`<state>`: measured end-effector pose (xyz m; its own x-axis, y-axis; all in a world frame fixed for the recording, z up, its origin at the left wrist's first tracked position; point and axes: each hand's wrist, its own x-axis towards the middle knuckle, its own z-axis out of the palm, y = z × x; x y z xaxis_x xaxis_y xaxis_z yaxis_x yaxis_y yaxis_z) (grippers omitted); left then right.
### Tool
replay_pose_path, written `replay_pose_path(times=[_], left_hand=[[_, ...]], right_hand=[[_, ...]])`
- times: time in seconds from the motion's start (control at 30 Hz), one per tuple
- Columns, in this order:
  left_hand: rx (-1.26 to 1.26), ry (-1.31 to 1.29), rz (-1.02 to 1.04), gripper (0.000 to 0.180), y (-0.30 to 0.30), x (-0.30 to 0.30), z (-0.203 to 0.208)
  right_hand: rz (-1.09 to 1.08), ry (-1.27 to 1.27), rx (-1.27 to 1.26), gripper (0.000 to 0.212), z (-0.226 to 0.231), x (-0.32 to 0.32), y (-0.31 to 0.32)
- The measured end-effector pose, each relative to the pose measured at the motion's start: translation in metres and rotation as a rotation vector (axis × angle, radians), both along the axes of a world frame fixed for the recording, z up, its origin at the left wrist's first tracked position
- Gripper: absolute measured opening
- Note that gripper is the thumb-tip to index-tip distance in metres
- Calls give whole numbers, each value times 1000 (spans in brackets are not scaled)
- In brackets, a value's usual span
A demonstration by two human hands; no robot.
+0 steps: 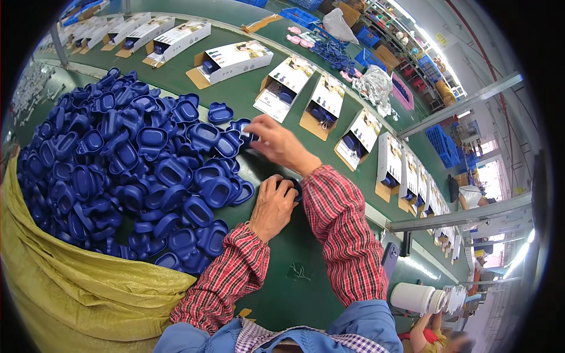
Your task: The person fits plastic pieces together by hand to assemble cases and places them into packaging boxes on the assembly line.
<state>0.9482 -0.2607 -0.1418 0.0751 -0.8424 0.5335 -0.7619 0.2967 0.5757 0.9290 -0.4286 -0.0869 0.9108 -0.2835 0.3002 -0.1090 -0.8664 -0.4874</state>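
My left hand (273,206) rests low over the green tabletop, its fingers curled against a dark blue molded piece (298,189) that is mostly covered by the hand. Just beyond it, my right hand (282,144) reaches leftward, slightly blurred, fingers curved and apart. Its fingertips are at a blue molded piece (240,126) on the right edge of the heap; whether they touch it I cannot tell. The large heap of blue pieces (152,141), small shallow shells with an oval recess and shaped rims, fills the table to my left.
A yellow woven sack (88,288) lies along the heap's near edge. Past a metal rail, open white boxes (241,59) holding blue items stand in a row on a green conveyor (235,91). At right are a phone (390,259), white rolls (412,297) and another person (426,335).
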Motion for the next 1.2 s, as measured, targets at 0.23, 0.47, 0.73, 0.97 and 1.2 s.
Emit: replay_pose_path(times=[0.23,0.47,0.73,0.97,1.2], left_hand=[[-54,-20,26,31,-6,-9,-1],[-23,32,5,29,-3,-7,2],[-15,30,-6,27,-3,-8,3],[-13,11,-4,25,-5,-4,-1],[-10,-59,-62,21,-8,0,-1]], right_hand=[[1,-12,-227,20,-4,-9,22],[-288,-13,-227,15,9,-12,-29],[-811,116,-399,12,-3,-10,-102],[-6,-256,-87,18,-31,-14,-34],[-36,-132,47,18,-29,-45,16]])
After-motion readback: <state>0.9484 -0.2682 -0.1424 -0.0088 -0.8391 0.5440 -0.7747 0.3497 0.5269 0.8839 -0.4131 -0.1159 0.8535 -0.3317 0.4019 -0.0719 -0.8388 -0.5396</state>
